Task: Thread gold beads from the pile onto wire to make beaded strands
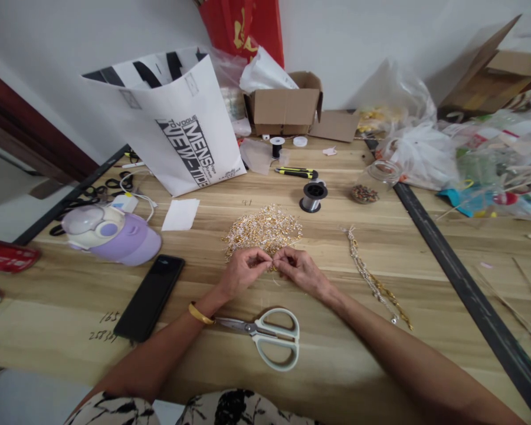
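Observation:
My left hand (pixel 246 270) and my right hand (pixel 299 268) meet at the near edge of a heap of small gold and clear beads (pixel 263 227). Both are closed, thumb and finger pinched together, the tips almost touching. What they pinch is too small to make out; a fine pale strand shows just below the fingertips. White-handled scissors (pixel 265 336) lie on the table nearer my body, blades toward my left wrist. Right of my right hand, silver and gold chains (pixel 365 273) are stretched out. Beyond the heap stands a spool of silvery wire (pixel 313 197).
A black phone (pixel 149 298) and a purple-and-white bottle (pixel 115 233) lie to the left. Behind stand a white paper bag (pixel 177 124) and a cardboard box (pixel 285 109). A yellow-black utility knife (pixel 296 172), a bead jar (pixel 371 183) and plastic bags (pixel 425 150) lie farther back.

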The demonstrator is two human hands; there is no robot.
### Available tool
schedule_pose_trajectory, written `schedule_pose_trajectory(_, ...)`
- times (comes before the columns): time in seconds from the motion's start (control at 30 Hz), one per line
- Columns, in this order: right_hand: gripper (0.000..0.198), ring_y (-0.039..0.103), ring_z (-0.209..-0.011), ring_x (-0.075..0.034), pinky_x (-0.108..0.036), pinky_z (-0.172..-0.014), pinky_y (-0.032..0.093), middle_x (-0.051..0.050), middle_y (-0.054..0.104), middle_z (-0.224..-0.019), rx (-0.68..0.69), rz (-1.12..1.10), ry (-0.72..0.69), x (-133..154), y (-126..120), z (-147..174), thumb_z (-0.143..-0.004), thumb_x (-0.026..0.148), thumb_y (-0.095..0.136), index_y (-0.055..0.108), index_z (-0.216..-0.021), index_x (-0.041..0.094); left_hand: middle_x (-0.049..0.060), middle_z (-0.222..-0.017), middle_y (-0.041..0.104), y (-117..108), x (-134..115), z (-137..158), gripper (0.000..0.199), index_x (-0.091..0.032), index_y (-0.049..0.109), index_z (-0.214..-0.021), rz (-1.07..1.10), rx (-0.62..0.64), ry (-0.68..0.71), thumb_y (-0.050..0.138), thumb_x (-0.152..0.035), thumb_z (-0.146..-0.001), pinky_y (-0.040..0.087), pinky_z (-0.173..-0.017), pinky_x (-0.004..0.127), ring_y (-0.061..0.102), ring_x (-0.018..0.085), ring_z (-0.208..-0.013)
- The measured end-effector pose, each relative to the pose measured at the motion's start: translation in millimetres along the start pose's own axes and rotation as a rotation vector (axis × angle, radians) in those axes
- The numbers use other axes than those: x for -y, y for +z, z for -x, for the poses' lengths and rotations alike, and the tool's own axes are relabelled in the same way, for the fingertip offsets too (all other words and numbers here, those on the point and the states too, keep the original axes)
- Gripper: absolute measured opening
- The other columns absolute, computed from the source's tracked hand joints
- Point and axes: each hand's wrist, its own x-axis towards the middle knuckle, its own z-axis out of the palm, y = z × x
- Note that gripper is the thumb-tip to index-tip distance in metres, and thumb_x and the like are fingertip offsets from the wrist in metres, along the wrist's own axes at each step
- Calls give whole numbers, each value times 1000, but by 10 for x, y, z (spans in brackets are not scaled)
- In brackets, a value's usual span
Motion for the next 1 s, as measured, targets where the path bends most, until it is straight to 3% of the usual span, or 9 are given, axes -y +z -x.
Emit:
schedule_pose_trajectory(0.57, 27, 45, -50, -8, -21, -48, 38, 3, 50, -61, -17, -85, 41, 43, -1, -8, -78, 42, 59, 57, -75, 15, 4, -71, 67, 4, 39, -19, 9, -11, 65, -75, 132, 24, -46, 64, -20, -74, 47, -62, 21, 60, 12, -66)
schedule_pose_trajectory(0.83, 24, 45, -50, -8, -20, -49, 39, 4, 47, -57, -14, -101, 54, 21, -1, -10, -79, 39, 59, 57, -75, 15, 3, -67, 67, 2, -1, -4, 7, -12, 65, -71, -69, 12, 13, 61, -15, -75, 45, -59, 21, 58, 12, -61)
schedule_pose_trajectory(1.0, 23, 45, -50, -8, -20, -49, 38, 4, 46, -56, -9, -82, 46, 27, -9, -9, -79, 38, 58, 56, -75, 15, 2, -68, 63, 12, 33, 8, 7, -14, 63, -70, -212, -47, 165, 59, -12, -76, 45, -61, 23, 57, 12, -64)
